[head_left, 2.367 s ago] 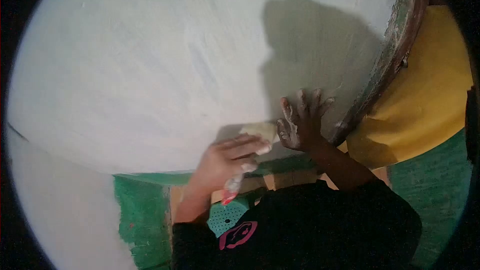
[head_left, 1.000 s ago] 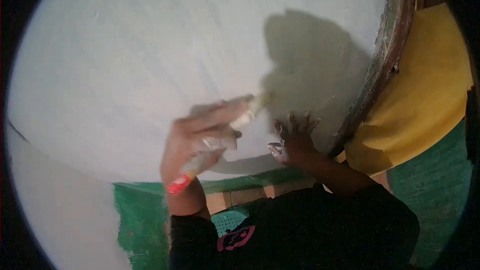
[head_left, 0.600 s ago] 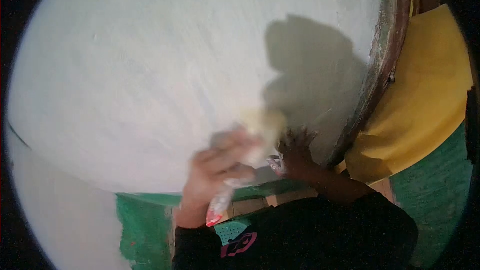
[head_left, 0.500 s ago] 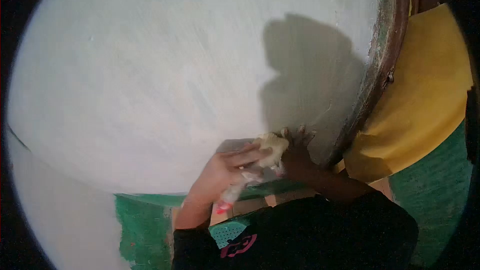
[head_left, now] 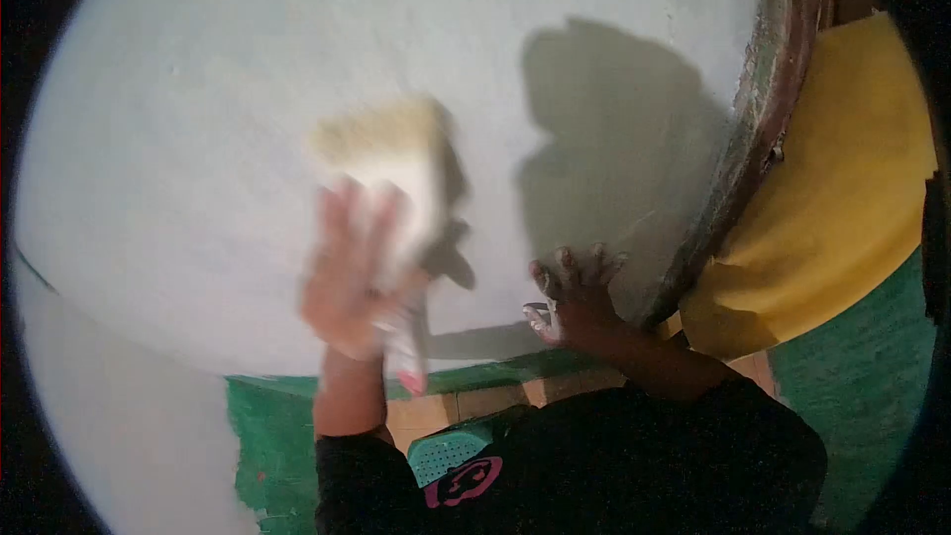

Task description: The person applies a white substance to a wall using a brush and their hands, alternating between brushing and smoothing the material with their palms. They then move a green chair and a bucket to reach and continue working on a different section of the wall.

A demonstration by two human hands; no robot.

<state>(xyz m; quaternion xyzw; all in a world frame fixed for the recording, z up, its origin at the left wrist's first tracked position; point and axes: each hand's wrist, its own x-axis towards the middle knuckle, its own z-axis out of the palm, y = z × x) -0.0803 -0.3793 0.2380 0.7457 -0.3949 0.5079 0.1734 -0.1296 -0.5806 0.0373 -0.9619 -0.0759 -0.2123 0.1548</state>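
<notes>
The left hand (head_left: 352, 277) is closed around the brush (head_left: 391, 173), bristles up against or near the white wall (head_left: 238, 198); blur hides which. The right hand (head_left: 584, 307), apart from it, lies on the wall with fingers spread, near the brown edge (head_left: 788, 79).

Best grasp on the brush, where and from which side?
Likely the slim white handle of the brush, approached from the wearer's side: it narrows below the wide head, and its red end points back toward the wearer. Bristles lead away, so avoid those. The left hand holds it, fingers up on the head; exact contact is blurred.
</notes>
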